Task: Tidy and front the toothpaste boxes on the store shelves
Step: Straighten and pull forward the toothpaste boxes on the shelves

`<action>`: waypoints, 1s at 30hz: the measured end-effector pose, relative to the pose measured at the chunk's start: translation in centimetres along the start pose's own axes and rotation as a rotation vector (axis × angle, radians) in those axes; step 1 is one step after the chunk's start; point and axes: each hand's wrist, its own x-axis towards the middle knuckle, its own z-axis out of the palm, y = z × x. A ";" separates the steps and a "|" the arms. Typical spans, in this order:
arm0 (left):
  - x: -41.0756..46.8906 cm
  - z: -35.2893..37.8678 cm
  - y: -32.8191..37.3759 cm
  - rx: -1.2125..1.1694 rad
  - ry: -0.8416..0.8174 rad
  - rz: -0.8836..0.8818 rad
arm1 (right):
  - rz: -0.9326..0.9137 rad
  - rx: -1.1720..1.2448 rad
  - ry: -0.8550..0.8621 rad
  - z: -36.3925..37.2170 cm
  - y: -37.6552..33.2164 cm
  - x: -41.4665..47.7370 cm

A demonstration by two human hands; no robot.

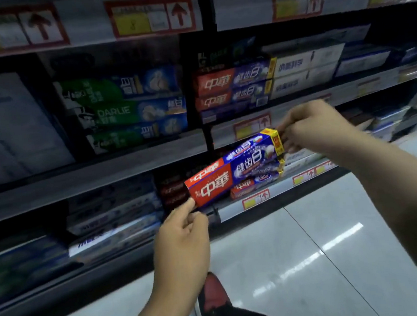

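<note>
Dark store shelves fill the left and upper view, running back to the right in tiers, each front edge carrying price labels with red frames and black arrows. On the upper visible tier, green and blue Darlie toothpaste boxes lie stacked three high with their long faces forward; to their right, past a dark upright divider, sit two stacked red-and-blue toothpaste boxes, and further right pale white boxes, also stacked. The tier below holds blurred white and blue boxes on the left, dark red boxes set deep in shadow, and a small stack of red-and-blue boxes at the shelf front. A glossy white tiled floor spreads below, with a red shoe showing at the bottom centre. In front of that small stack, a red-and-blue toothpaste box with a yellow end is held tilted, its right end higher, just above and in front of the lower shelf edge. The right hand pinches the yellow end with fingers closed narrowly on it. The left hand meets the red end low down, its fingers pressed against the box's bottom corner, the others curled in.
</note>
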 end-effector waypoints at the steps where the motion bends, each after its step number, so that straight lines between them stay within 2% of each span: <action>1: -0.3 -0.2 -1.2 0.004 -0.007 -0.040 | 0.024 -0.050 -0.009 1.4 0.9 -0.1; 5: -0.1 -0.7 -5.3 0.017 -0.001 -0.165 | 0.150 -0.030 0.004 7.5 5.1 0.1; 8: 1.0 -0.8 -7.8 -0.024 0.040 -0.227 | 0.229 0.054 -0.060 11.4 7.2 0.7; 13: 3.9 -0.7 -10.5 0.012 0.052 -0.309 | 0.239 0.112 -0.114 15.9 9.1 2.2; 25: 9.2 1.2 -14.8 0.034 0.045 -0.409 | 0.217 0.116 -0.144 20.4 9.0 5.4; 30: 10.5 1.7 -15.6 0.011 0.051 -0.419 | 0.329 0.130 -0.130 21.9 8.7 6.4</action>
